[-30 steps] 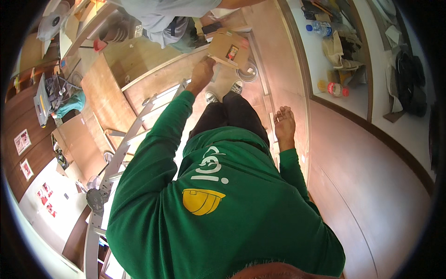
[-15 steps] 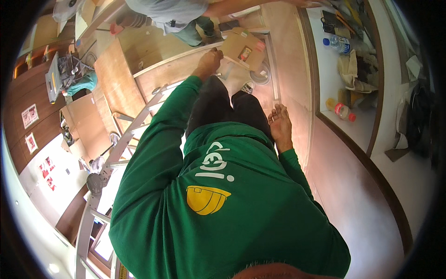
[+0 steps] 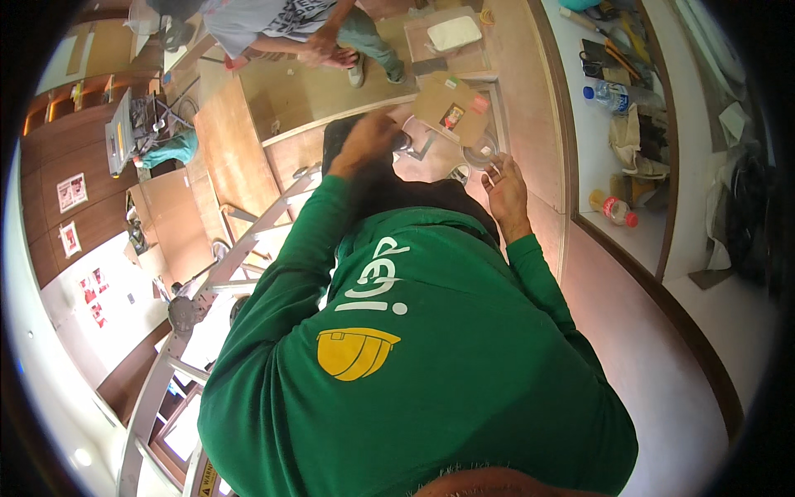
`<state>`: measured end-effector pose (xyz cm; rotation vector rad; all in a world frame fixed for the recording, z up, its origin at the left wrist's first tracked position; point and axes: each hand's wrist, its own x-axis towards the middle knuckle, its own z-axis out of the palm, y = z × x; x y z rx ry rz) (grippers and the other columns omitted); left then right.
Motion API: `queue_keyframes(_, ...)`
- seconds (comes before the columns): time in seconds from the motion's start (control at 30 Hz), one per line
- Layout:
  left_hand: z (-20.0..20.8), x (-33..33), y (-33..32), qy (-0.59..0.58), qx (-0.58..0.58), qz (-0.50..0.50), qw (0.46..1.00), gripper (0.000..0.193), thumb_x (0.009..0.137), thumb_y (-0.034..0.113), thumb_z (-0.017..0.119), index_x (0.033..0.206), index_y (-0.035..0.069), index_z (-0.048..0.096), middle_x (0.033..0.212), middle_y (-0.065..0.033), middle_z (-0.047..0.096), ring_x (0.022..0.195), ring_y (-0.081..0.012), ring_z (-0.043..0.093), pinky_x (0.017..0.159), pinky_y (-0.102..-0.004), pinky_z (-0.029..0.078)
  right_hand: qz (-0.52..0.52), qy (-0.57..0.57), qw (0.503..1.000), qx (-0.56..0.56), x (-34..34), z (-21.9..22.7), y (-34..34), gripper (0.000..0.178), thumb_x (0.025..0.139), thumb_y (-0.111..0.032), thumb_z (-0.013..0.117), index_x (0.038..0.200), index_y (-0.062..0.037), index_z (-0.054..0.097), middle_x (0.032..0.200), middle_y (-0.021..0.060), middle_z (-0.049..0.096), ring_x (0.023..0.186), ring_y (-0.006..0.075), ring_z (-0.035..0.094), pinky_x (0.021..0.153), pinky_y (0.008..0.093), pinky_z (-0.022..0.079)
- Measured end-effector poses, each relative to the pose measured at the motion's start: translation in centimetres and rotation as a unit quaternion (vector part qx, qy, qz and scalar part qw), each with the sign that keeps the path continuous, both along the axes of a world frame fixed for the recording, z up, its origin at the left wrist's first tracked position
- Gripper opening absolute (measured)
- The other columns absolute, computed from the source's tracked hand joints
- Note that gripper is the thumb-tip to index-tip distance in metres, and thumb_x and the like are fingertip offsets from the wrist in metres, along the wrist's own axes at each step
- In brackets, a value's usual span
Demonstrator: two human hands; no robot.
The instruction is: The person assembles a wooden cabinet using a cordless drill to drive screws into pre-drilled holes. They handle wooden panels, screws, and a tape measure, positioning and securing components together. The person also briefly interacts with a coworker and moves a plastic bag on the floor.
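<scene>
Over my dark trousers is my left hand, smeared by motion, so its fingers do not show clearly. Nothing can be made out in it. My right hand hangs at my right side, palm turned up and fingers loosely apart, holding nothing that I can see. Beyond it lies a brown cardboard box with a coloured label. A round tub stands beside the box, partly hidden by my right fingertips. To the left of my legs a metal ladder slants past my left sleeve.
A person in a grey shirt bends at the far side, hands together. On the right, a recessed shelf holds a clear water bottle, a red-labelled bottle, cloth and tools. A wooden board lies at the left.
My left hand has drawn back toward my lap; my right hand has risen slightly. My legs have shifted. The other person's hands have come together, and the view has turned a little.
</scene>
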<state>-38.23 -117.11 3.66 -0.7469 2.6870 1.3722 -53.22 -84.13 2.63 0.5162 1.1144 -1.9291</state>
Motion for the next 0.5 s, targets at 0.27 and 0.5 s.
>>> queue_keyframes(0.27,-6.8,18.0,-12.9,-0.137,-0.032,0.272,0.952,0.053,0.095,0.034,0.069,0.137,0.002,0.062,0.115,-0.0269,0.073,0.107,-0.0372,0.072,0.093,-0.0429,0.056,0.002,0.018,0.998,0.058,-1.5,-1.2,-4.0,0.032,0.110,-0.033,0.052,0.130,-0.0080,0.056,0.121,0.0053,0.066,0.100,0.0169,0.061,0.087,0.0348,0.051)
queue_keyframes(0.5,-16.3,33.2,-10.0,-0.390,0.135,0.233,0.881,0.053,0.093,0.038,0.075,0.133,0.004,0.067,0.125,-0.0235,0.072,0.119,-0.0388,0.067,0.101,-0.0451,0.054,-0.035,0.026,0.989,0.139,-2.2,-2.4,-10.7,0.032,0.111,-0.035,0.050,0.127,-0.0077,0.057,0.122,0.0064,0.067,0.102,0.0172,0.063,0.086,0.0351,0.051)
